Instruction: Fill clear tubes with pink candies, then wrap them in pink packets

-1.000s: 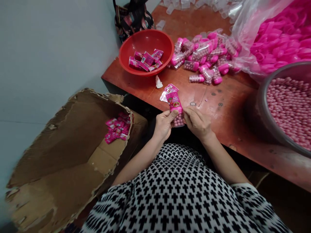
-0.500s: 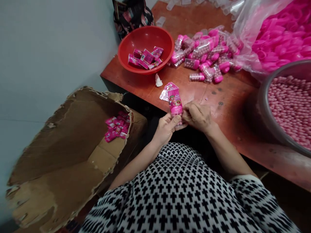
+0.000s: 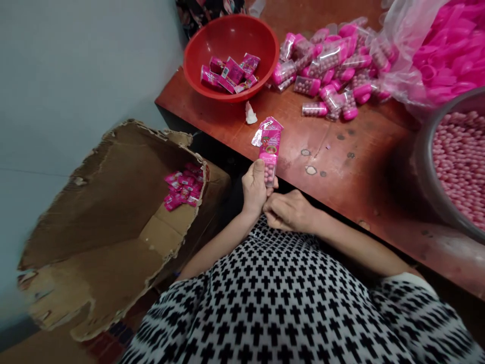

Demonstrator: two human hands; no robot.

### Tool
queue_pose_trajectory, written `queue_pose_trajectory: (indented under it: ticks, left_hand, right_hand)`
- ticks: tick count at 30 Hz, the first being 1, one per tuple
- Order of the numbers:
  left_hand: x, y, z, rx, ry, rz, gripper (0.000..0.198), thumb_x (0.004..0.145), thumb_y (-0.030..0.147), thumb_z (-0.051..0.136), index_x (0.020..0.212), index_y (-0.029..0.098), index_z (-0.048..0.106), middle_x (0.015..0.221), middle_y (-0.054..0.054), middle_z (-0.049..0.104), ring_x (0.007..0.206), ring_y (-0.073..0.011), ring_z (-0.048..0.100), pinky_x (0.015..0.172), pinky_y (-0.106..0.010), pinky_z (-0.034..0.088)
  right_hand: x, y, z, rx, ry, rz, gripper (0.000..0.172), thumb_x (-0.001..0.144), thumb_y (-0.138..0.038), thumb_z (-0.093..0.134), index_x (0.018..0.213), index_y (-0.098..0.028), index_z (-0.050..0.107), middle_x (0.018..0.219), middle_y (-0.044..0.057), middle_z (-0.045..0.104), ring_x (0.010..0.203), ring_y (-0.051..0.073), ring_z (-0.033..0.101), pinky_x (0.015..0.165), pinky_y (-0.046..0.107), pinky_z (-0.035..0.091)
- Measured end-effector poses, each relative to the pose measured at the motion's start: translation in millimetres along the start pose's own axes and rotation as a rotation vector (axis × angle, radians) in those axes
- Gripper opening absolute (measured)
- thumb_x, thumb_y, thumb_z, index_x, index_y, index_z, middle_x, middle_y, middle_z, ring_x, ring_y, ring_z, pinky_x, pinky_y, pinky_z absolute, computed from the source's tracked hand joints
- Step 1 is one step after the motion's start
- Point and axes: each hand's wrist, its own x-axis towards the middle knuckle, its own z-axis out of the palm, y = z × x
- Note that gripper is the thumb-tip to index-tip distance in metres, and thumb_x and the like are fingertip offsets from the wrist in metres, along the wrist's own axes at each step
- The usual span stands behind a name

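We now have our right hand [image 3: 290, 211] below the clear container [image 3: 270, 178], away from its right side; our left hand [image 3: 254, 188], thumb shifted leftward, uncovers the pink balls [image 3: 269, 171].

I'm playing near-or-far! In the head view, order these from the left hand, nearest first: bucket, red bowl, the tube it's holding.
1. Tube, held in the left hand.
2. Red bowl, ahead, slightly left.
3. Bucket, far right.
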Motion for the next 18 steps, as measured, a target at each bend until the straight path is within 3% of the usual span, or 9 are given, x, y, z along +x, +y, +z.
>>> queue_pose_trajectory:
  ticks: [2,4,8,10,13,18]
  left_hand:
    - [4,0,-2.1,-0.010,-0.007,0.008,0.051,0.079,0.066,0.048,0.070,0.016,0.054,0.052,0.001,0.058,0.040,-0.0073,0.051,0.039,-0.018,0.037]
    - [7,-2,-2.5,-0.039,-0.012,0.034,0.051,0.081,0.066,0.045,0.075,0.016,0.055,0.062,-0.003,0.065,0.052,-0.0111,0.060,0.047,-0.020,0.045]
    - [8,-7,4.9,-0.143,-0.045,0.039,0.049,0.082,0.064,0.046,0.090,0.017,0.057,0.090,-0.009,0.073,0.083,-0.0171,0.068,0.074,-0.028,0.053]
    - [7,-6,9.1,-0.216,-0.094,-0.007,0.048,0.081,0.062,0.050,0.095,0.017,0.058,0.098,-0.010,0.072,0.093,-0.0189,0.067,0.083,-0.031,0.051]
    - [9,-1,9.9,-0.304,-0.166,-0.082,0.050,0.077,0.061,0.057,0.094,0.014,0.062,0.100,-0.013,0.071,0.100,-0.0219,0.066,0.089,-0.033,0.049]
    - [23,4,4.8,-0.370,-0.230,-0.134,0.041,0.069,0.050,0.072,0.081,0.011,0.065,0.085,-0.010,0.071,0.083,-0.0188,0.068,0.079,-0.030,0.052]
  right_hand:
    - [-7,-12,2,0.075,0.143,0.149,0.012,0.083,-0.011,0.051,0.081,-0.021,0.057,0.068,-0.002,0.062,0.058,0.008,0.057,0.052,0.020,0.043]
    - [-10,-16,5,0.208,0.307,0.412,0.012,0.082,-0.015,0.060,0.092,-0.022,0.059,0.081,0.000,0.066,0.066,0.009,0.062,0.057,0.020,0.048]
    - [-5,-9,13,0.675,0.418,0.836,0.040,0.074,-0.031,0.072,0.109,-0.025,0.054,0.097,0.002,0.068,0.074,0.012,0.066,0.062,0.025,0.056]
    - [0,-6,17,0.851,0.465,0.946,0.035,0.075,-0.036,0.070,0.104,-0.023,0.056,0.087,0.000,0.070,0.069,0.012,0.067,0.063,0.027,0.058]
    - [4,-5,16,0.919,0.542,1.051,0.029,0.073,-0.037,0.072,0.093,-0.020,0.060,0.071,-0.002,0.069,0.059,0.011,0.065,0.059,0.026,0.058]
    - [5,-7,12,0.847,0.592,1.099,0.028,0.067,-0.037,0.076,0.082,-0.017,0.062,0.068,-0.002,0.068,0.054,0.010,0.063,0.053,0.024,0.056]
